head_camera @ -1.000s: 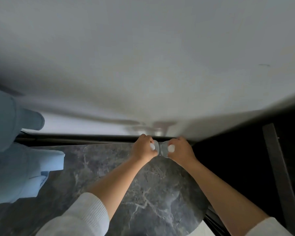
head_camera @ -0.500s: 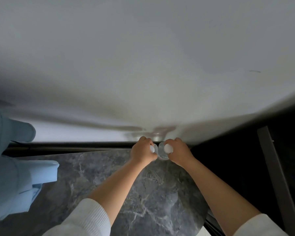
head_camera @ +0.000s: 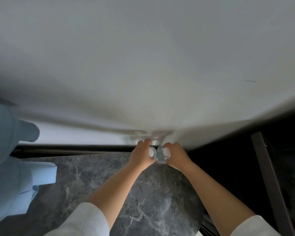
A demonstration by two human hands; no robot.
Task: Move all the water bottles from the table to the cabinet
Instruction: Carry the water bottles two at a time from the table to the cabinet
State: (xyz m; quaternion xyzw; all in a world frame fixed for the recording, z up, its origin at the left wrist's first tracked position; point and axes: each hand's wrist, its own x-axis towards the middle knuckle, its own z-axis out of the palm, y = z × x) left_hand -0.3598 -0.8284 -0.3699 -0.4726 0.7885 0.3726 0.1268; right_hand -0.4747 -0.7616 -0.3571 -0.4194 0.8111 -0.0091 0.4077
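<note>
Seen from above, two clear water bottles with white caps stand side by side at the far edge of a dark marble surface [head_camera: 95,181]. My left hand [head_camera: 140,156] grips the left bottle [head_camera: 151,152], most of it hidden by my fingers. My right hand [head_camera: 176,155] grips the right bottle [head_camera: 163,155], whose clear shoulder and a bit of red label show. Both bottles are close to the white wall [head_camera: 143,65], which reflects them faintly.
A light blue garment or cushion [head_camera: 8,167] lies at the left over the marble surface. A dark gap runs along the wall behind the surface. To the right is a dark area with a dark metal bar [head_camera: 269,181].
Both hands with their bottles have stayed close together near the wall, shifting only slightly as the view moved. The right bottle's cap and shoulder show a little more now.
</note>
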